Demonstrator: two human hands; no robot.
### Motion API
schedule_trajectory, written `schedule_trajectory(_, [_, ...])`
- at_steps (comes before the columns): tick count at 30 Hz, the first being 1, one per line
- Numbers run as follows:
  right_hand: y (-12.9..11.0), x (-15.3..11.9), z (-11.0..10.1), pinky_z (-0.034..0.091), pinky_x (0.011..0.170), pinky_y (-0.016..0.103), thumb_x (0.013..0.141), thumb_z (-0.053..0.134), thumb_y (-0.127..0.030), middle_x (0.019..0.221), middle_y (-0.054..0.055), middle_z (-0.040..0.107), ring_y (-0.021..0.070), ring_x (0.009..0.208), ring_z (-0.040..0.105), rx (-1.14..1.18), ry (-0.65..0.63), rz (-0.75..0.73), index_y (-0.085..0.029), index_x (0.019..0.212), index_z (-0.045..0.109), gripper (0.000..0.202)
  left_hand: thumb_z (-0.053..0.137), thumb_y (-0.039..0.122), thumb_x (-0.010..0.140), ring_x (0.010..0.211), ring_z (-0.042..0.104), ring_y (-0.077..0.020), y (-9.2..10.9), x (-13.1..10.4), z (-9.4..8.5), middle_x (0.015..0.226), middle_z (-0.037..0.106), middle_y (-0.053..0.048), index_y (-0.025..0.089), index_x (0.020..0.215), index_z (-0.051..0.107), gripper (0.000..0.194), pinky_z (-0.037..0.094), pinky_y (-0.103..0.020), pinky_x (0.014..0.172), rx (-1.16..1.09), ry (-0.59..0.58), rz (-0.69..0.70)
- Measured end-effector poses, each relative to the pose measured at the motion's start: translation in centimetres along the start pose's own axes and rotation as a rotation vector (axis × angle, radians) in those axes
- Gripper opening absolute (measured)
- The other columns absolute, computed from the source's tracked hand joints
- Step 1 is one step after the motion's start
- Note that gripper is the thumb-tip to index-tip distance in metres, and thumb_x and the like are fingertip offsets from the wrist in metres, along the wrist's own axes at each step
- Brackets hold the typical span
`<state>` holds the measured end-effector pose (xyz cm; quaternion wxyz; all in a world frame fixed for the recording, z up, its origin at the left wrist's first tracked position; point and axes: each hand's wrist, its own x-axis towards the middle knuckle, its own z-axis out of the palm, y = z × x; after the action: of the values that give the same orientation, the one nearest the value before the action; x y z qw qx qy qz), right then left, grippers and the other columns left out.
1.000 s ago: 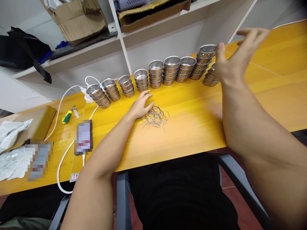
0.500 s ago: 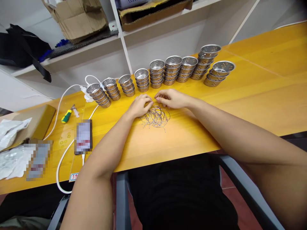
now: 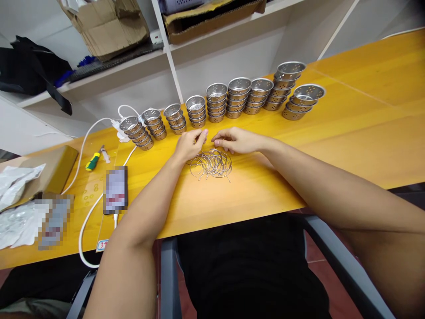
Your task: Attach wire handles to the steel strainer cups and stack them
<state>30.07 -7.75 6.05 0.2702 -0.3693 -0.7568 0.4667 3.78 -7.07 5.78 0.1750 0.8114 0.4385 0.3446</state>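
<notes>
A loose heap of thin, curved metal wires (image 3: 212, 165) lies on the yellow table, just on my side of both hands. My left hand (image 3: 190, 144) is closed at the heap's far left edge, thumb raised and pressed against the curled fingers. Whatever it may hold is hidden. Facing it across a small gap, my right hand (image 3: 234, 140) hovers by the far right edge of the heap, thumb and forefinger pinched close together. Anything between those fingertips is too small to make out. Behind the hands stand stacks of perforated metal cups (image 3: 217, 103).
On the left lie a phone (image 3: 115, 188) with a white cable, a green-yellow screwdriver (image 3: 93, 161), a small syringe-like piece (image 3: 105, 155) and a cardboard box (image 3: 49, 175). A white shelf (image 3: 206, 66) rises behind the cups. A chair armrest (image 3: 345, 261) is at my right.
My left hand has drawn slightly left and turned so its thumb points up. The gap between the hands has changed little. Some wires in the heap have shifted left.
</notes>
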Motion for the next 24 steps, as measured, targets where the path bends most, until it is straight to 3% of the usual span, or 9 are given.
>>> schedule_trajectory(2, [-0.2,0.1,0.6,0.059,0.061,0.029,0.114,0.083,-0.047,0.088,0.003,0.082,0.0146,0.065,0.070,-0.004,-0.017,-0.047,-0.017,0.114,0.084,0.030,0.047,0.081,0.120,0.075,0.075,-0.0196,-0.1,0.0,-0.1,0.085,0.088,-0.008,0.022,0.085,0.082,0.077,0.052,-0.035,0.077,0.000,-0.004,0.009])
schedule_trajectory(6, [-0.6,0.0,1.0,0.058,0.066,0.031,0.114,0.076,-0.061,0.089,0.004,0.081,0.0162,0.071,0.070,-0.027,-0.089,-0.122,-0.018,0.106,0.083,0.045,0.045,0.095,0.116,0.068,0.076,-0.0182,0.4,-0.1,-0.1,0.077,0.087,-0.006,0.022,0.078,0.085,0.092,0.056,-0.033,0.075,-0.105,-0.117,-0.014])
schedule_trajectory(13, [-0.8,-0.1,1.0,0.055,0.068,0.033,0.112,0.074,-0.076,0.099,0.007,0.083,0.0174,0.074,0.068,-0.001,-0.142,-0.144,-0.018,0.113,0.083,0.059,0.055,0.108,0.104,0.041,0.063,-0.0118,1.1,-0.4,0.2,0.067,0.080,-0.004,0.020,0.072,0.076,0.096,0.045,-0.029,0.047,-0.279,-0.184,-0.148])
schedule_trajectory(18, [-0.4,0.3,1.8,0.045,0.069,0.035,0.114,0.071,-0.077,0.083,0.002,0.070,0.0188,0.072,0.057,-0.132,0.086,-0.192,-0.021,0.108,0.078,0.057,0.052,0.109,0.104,0.042,0.061,-0.0120,0.4,-0.3,0.3,0.058,0.074,-0.002,0.022,0.077,0.078,0.095,0.045,-0.029,0.049,-0.260,-0.035,-0.183])
schedule_trajectory(21, [-0.6,0.2,2.3,0.051,0.077,0.036,0.117,0.066,-0.073,0.091,0.003,0.074,0.0211,0.080,0.062,-0.153,0.028,-0.192,-0.022,0.110,0.078,0.052,0.048,0.106,0.108,0.050,0.065,-0.0141,-0.2,-0.1,0.2,0.056,0.072,-0.003,0.023,0.074,0.080,0.095,0.048,-0.029,0.055,-0.192,0.047,-0.166])
schedule_trajectory(24, [-1.0,0.1,2.6,0.054,0.086,0.039,0.117,0.063,-0.076,0.096,0.005,0.077,0.0235,0.087,0.066,-0.140,-0.038,-0.192,-0.023,0.107,0.079,0.057,0.046,0.104,0.110,0.050,0.065,-0.0146,-0.5,0.0,0.0,0.056,0.073,-0.003,0.023,0.074,0.079,0.095,0.048,-0.030,0.057,-0.178,0.049,-0.186])
